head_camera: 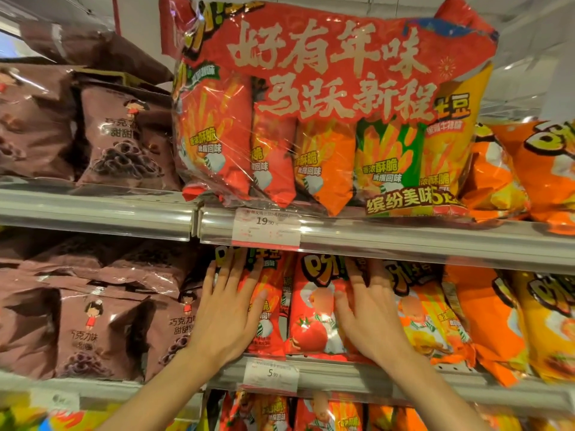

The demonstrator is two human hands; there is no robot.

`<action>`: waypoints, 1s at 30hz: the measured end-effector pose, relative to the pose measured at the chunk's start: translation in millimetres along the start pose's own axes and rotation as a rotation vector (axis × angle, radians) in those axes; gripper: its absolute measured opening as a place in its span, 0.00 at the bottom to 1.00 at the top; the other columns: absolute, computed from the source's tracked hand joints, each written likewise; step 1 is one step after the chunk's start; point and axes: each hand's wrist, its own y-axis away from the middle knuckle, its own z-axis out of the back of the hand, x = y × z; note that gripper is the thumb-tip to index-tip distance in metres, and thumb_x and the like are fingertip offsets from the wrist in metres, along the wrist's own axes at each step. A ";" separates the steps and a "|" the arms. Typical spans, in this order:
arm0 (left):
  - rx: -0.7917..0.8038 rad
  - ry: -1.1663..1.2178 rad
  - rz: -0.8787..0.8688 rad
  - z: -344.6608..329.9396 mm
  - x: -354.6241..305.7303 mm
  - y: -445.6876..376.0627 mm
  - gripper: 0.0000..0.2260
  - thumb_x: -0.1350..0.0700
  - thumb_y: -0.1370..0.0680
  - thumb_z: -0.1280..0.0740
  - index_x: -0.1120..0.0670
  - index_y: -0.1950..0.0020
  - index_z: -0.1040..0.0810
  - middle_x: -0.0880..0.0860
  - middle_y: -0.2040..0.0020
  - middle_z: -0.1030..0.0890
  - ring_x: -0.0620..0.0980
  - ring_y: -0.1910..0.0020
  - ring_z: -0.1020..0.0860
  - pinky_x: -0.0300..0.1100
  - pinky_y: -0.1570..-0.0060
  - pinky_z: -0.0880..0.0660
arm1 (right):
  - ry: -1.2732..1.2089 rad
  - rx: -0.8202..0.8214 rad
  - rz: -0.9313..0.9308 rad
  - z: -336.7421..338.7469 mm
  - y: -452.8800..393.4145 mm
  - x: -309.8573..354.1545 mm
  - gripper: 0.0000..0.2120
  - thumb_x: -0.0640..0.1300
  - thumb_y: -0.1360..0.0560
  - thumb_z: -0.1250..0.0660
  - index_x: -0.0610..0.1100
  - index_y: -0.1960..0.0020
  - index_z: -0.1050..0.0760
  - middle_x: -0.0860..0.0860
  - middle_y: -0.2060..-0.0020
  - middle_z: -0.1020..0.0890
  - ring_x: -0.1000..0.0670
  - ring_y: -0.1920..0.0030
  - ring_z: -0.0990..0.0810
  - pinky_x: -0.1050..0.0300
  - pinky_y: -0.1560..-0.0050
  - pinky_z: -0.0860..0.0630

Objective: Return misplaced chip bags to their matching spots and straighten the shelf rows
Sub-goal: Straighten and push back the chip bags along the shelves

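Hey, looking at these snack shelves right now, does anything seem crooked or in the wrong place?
Yes. The big red multipack on the upper shelf leans left and overhangs the brown chocolate-ring bags. Below, the orange bags slump sideways. Both hands, left hand and right hand, press flat on the red tomato bags.

Upper shelf (pixel 404 241) across mid-frame carrying a red multipack (pixel 326 113) at centre, brown bags (pixel 121 138) at left, lower shelf (pixel 357 381) holding red chip bags (pixel 314 309), orange bags (pixel 485 318) at right
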 end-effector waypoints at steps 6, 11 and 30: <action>0.013 -0.010 -0.008 0.3 -0.6 0.3 0.25 0.42 0.16 0.54 0.49 0.23 0.37 0.54 0.20 0.41 0.53 0.20 0.51 0.58 0.23 0.54 | 0.196 -0.022 0.140 -25.0 4.9 33.3 0.30 0.65 0.19 0.50 0.46 0.30 0.26 0.42 0.36 0.21 0.38 0.32 0.27 0.34 0.29 0.42; 0.016 -0.009 -0.010 0.0 0.2 -0.1 0.25 0.42 0.16 0.54 0.49 0.22 0.40 0.54 0.19 0.46 0.52 0.20 0.56 0.56 0.23 0.56 | 0.240 0.035 0.177 -29.0 2.3 32.3 0.35 0.67 0.19 0.56 0.47 0.25 0.32 0.43 0.30 0.25 0.40 0.26 0.33 0.33 0.25 0.49; -0.091 0.510 -0.019 15.9 -144.5 -8.0 0.16 0.47 0.22 0.39 0.50 0.37 0.25 0.47 0.44 0.28 0.48 0.46 0.25 0.44 0.48 0.28 | 0.080 -0.235 0.258 54.0 16.4 -98.4 0.21 0.51 0.21 0.41 0.43 0.32 0.28 0.41 0.41 0.23 0.38 0.40 0.26 0.45 0.37 0.35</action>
